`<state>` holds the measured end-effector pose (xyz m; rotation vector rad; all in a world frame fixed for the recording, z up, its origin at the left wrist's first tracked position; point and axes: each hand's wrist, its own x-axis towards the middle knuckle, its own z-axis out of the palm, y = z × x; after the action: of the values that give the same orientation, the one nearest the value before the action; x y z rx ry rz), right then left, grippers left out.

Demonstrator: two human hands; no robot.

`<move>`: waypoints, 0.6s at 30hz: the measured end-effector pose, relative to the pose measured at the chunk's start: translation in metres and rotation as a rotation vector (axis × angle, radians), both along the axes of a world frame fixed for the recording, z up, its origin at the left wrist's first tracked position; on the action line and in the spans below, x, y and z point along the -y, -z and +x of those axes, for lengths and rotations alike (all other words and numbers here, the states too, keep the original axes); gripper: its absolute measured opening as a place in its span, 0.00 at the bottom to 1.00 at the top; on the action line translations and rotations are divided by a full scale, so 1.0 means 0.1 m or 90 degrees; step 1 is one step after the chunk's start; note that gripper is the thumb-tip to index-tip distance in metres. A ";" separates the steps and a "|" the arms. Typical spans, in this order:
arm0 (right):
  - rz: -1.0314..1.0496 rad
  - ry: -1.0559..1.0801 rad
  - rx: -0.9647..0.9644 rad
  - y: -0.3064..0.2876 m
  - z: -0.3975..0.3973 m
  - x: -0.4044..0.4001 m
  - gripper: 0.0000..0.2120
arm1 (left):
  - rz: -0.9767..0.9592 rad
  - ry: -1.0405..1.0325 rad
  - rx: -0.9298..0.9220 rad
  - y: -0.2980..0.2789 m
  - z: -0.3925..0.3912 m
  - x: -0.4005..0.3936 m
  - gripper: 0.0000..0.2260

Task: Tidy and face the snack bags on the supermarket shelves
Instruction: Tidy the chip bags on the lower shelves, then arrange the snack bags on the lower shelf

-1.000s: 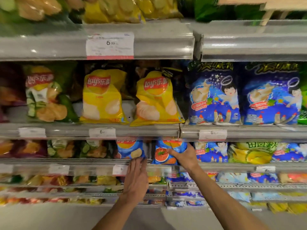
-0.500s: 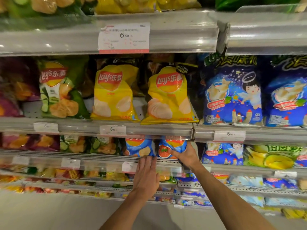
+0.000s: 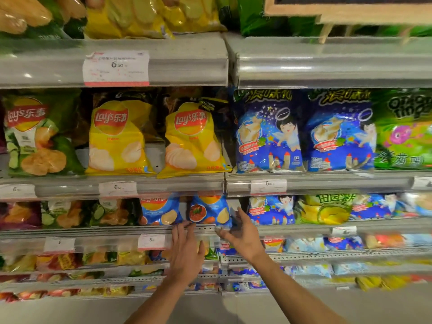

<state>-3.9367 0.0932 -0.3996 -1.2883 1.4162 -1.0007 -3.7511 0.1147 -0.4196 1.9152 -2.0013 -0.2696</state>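
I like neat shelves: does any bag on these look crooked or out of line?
Yes. The right yellow Lay's crisp bag on the middle shelf tilts, its bottom corner overhanging the grey shelf edge; the left yellow Lay's bag sits straighter.

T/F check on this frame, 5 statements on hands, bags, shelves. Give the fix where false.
1. Both hands are at the shelf holding the blue Lay's crisp bags. True: the left hand and right hand sit by the right-hand blue Lay's bag with the red dish picture.
2. The right hand grips a yellow bag. False: its fingers are spread beside the blue bag's right edge, gripping nothing that shows.
3. Two yellow Lay's crisp bags stand side by side one shelf up. True.
4. The blue bags with the angel cartoon stand left of the yellow ones. False: they stand to the right.
5. The white price tag on the top shelf rail reads 6.50. True.
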 end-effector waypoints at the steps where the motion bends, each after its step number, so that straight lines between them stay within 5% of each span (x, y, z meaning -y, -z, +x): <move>1: -0.015 0.015 -0.027 -0.01 -0.09 -0.08 0.36 | -0.024 0.015 -0.023 0.03 -0.10 -0.04 0.25; 4: -0.047 0.068 -0.065 -0.01 -0.43 -0.28 0.20 | -0.034 0.045 -0.103 0.12 -0.49 -0.13 0.20; 18: 0.001 0.305 -0.109 0.14 -3.16 -0.51 0.09 | -0.019 -0.069 -0.460 -0.03 -2.99 -0.02 0.12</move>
<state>-4.2525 0.1441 -0.4132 -1.0724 1.9127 -1.2201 -4.0499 0.1169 -0.4169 1.5803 -1.4048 -0.7693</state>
